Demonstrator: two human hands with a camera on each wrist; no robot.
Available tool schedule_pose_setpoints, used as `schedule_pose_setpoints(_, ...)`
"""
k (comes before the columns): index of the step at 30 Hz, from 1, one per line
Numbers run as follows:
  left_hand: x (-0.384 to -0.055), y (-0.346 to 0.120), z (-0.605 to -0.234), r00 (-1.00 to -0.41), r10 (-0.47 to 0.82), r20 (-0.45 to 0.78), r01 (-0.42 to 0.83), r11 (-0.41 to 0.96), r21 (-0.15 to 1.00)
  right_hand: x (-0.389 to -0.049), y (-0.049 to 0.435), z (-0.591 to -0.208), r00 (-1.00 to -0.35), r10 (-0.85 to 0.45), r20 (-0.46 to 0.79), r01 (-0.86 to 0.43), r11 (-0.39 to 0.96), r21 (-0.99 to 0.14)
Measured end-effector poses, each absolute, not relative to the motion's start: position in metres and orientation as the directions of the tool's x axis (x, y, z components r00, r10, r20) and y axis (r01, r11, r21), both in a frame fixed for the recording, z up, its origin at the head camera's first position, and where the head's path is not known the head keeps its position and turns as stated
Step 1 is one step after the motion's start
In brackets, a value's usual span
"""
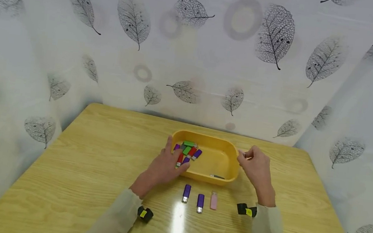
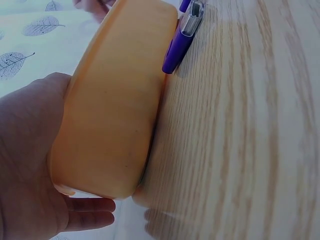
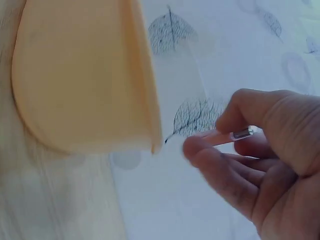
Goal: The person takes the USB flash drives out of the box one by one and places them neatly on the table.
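A yellow plastic tray (image 1: pixel 214 179) stands on the table with several green, red and purple USB sticks bunched in its left end and a grey one (image 1: pixel 217 176) by the near wall. My left hand (image 1: pixel 166 163) grips the tray's left end, thumb over the near rim, with fingers along the outside of the end wall (image 2: pixel 92 218). Just past the right rim, my right hand (image 1: pixel 254 165) pinches a pink USB stick (image 3: pixel 220 138) between thumb and fingertips, its metal plug toward the palm. In front of the tray lie two purple USB sticks (image 1: pixel 186 193) and a pink one (image 1: pixel 213 201).
The wooden table (image 1: pixel 100 153) reaches back to a white curtain (image 1: pixel 207 50) printed with dark leaves, which also hangs at both sides. A black wrist camera with a yellow label (image 1: pixel 144 214) sits at the left wrist, another (image 1: pixel 246 210) at the right.
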State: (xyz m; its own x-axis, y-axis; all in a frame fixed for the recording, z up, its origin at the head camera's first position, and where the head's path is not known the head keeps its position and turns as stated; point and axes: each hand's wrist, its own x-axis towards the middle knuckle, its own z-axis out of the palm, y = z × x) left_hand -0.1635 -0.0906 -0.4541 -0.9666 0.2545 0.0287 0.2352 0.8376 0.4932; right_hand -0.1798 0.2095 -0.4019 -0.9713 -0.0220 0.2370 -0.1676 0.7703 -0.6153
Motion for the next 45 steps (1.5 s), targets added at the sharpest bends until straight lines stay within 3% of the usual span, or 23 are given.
schedule_pose_setpoints(6, -0.164, -0.090, -0.453, -0.967, 0.253, 0.024, 0.232, 0.842, 0.487, -0.188, 0.224, -0.410, -0.977, -0.170, 0.130, -0.213, 0.825, -0.524)
schedule_pose_setpoints(18, -0.163, -0.090, -0.454, -0.967, 0.255, 0.020, 0.232, 0.844, 0.483, -0.181, 0.246, -0.429, -0.938, -0.346, -0.002, -0.293, 0.797, -0.528)
schedule_pose_setpoints(23, -0.163, -0.091, -0.454, -0.967, 0.254, 0.007, 0.225, 0.842, 0.491, -0.173, 0.245, -0.439, -0.927, -0.372, -0.050, -0.301, 0.815, -0.495)
schedule_pose_setpoints(33, -0.166, -0.090, -0.452, -0.969, 0.247, -0.008, 0.211, 0.843, 0.495, -0.172, 0.235, -0.438, -0.914, -0.404, -0.018, -0.366, 0.845, -0.390)
schedule_pose_setpoints(45, -0.165, -0.091, -0.452, -0.969, 0.248, -0.014, 0.208, 0.841, 0.498, -0.171, 0.238, -0.439, -0.902, -0.429, -0.051, -0.363, 0.817, -0.448)
